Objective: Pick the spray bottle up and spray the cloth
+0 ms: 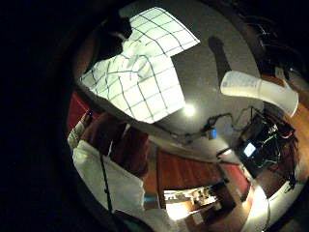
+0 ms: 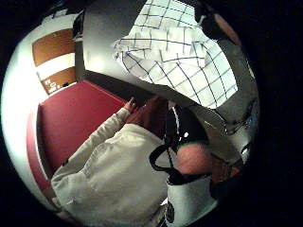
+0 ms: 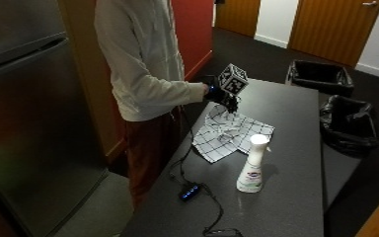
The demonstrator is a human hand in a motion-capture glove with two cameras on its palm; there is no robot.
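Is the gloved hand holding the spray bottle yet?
No, the spray bottle stands alone on the table, while the right hand hovers above the cloth.

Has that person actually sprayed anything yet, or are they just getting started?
Just starting, it seems. The white-and-black checked cloth already lies spread on the grey table. The black-gloved right hand hovers above the cloth, holding nothing. The white plastic spray bottle stands untouched beside the cloth, so picking it up and spraying are both left.
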